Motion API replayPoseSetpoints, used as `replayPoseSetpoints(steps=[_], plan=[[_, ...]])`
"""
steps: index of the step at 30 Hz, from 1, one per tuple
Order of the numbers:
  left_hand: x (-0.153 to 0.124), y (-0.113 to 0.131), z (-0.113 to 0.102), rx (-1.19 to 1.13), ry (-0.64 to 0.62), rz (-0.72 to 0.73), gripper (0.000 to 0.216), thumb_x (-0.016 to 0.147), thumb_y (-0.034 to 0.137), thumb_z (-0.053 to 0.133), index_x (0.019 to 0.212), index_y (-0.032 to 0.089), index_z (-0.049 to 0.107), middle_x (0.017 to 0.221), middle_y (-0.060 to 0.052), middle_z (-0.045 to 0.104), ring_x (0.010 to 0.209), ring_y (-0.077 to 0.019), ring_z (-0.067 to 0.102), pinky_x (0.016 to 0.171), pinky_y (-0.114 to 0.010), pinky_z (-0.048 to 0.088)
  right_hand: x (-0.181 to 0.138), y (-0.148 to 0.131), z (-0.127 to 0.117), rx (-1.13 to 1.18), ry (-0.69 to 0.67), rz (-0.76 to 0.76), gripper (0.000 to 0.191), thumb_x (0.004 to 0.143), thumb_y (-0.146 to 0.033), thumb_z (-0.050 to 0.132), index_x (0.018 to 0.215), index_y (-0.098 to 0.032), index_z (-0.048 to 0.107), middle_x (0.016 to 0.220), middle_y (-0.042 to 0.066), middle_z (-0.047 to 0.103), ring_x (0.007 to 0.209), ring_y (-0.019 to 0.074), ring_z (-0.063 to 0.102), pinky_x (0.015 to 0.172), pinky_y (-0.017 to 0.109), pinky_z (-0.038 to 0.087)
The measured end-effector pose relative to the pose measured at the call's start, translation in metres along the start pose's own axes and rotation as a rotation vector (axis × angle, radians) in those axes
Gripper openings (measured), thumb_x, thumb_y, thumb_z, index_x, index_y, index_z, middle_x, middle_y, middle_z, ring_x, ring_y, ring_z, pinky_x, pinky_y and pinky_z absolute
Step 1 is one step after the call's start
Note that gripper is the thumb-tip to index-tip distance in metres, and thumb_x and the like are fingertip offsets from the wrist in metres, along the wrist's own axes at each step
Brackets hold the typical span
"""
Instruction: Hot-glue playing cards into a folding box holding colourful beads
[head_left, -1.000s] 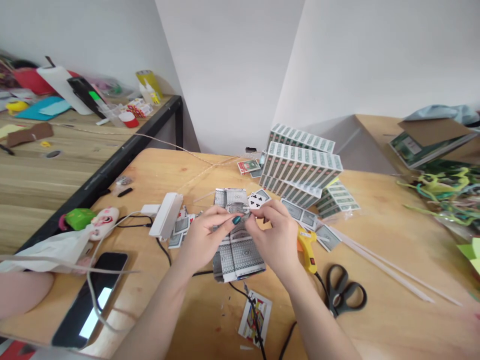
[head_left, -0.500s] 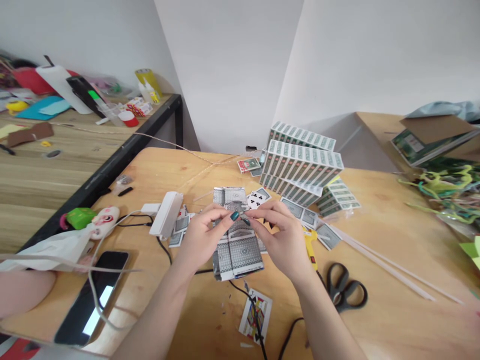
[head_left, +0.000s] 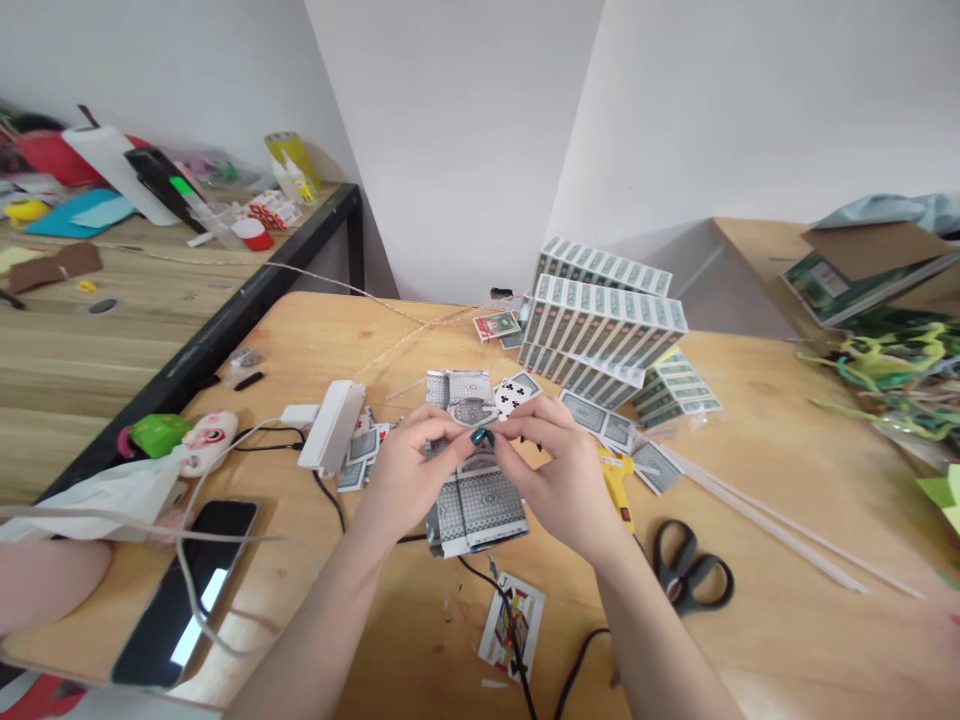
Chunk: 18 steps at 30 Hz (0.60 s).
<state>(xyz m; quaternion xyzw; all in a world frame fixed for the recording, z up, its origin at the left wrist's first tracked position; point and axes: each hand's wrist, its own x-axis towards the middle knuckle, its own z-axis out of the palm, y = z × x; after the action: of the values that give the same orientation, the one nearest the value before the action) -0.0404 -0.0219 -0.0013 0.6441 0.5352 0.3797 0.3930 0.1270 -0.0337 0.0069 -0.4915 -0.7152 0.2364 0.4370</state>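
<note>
My left hand [head_left: 418, 462] and my right hand [head_left: 559, 470] meet above a block-like piece made of grey-backed playing cards [head_left: 486, 505]. Thumb and fingertips are pinched together on both sides, with the dark green nails touching at the middle. Whatever small thing lies between the fingertips is hidden. Under the hands, the card piece shows folded layers and a dark line down its lower part. A six of clubs [head_left: 513, 396] lies just behind my right fingers. Beside my right wrist is a yellow glue gun [head_left: 616, 482], partly covered.
Stacked card boxes [head_left: 600, 325] stand at the back right. Black-handled scissors [head_left: 691, 575] and clear glue sticks [head_left: 772, 520] lie to the right. On the left are a white power strip [head_left: 331, 428] and a phone [head_left: 187, 595]. A jack card [head_left: 512, 628] lies in front under a black cable.
My fingertips have drawn closer together and dipped slightly, covering the small pale bit that showed between them. The card piece stays in place.
</note>
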Motion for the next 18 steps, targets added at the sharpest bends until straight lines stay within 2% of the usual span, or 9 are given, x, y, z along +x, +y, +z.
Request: replayPoseSetpoints(steps=[9, 15, 18], plan=[[0.002, 0.0, 0.001, 0.007, 0.0, -0.002, 0.021, 0.082, 0.034, 0.061, 0.066, 0.02, 0.064, 0.078, -0.001, 0.058, 0.077, -0.0157, 0.055, 0.076, -0.029, 0.043, 0.0, 0.004, 0.004, -0.022, 0.011, -0.012, 0.013, 0.085, -0.017, 0.053, 0.083, -0.021, 0.064, 0.081, 0.004, 0.059, 0.083, 0.0181, 0.055, 0.077, 0.035, 0.046], [0.001, -0.003, -0.001, -0.011, -0.006, -0.002, 0.02, 0.082, 0.033, 0.061, 0.067, 0.02, 0.064, 0.078, -0.001, 0.057, 0.076, -0.015, 0.054, 0.074, -0.028, 0.042, 0.002, 0.015, -0.004, -0.103, 0.146, 0.065, 0.014, 0.084, -0.018, 0.052, 0.081, -0.021, 0.065, 0.084, 0.006, 0.061, 0.081, 0.019, 0.057, 0.074, 0.037, 0.047], [0.001, -0.003, -0.001, -0.019, -0.004, -0.001, 0.02, 0.082, 0.033, 0.061, 0.068, 0.02, 0.065, 0.078, -0.001, 0.057, 0.078, -0.0153, 0.055, 0.075, -0.028, 0.042, 0.0, 0.013, -0.006, -0.027, 0.054, 0.069, 0.015, 0.086, -0.018, 0.054, 0.087, -0.022, 0.069, 0.085, 0.005, 0.063, 0.083, 0.0182, 0.057, 0.075, 0.035, 0.047]])
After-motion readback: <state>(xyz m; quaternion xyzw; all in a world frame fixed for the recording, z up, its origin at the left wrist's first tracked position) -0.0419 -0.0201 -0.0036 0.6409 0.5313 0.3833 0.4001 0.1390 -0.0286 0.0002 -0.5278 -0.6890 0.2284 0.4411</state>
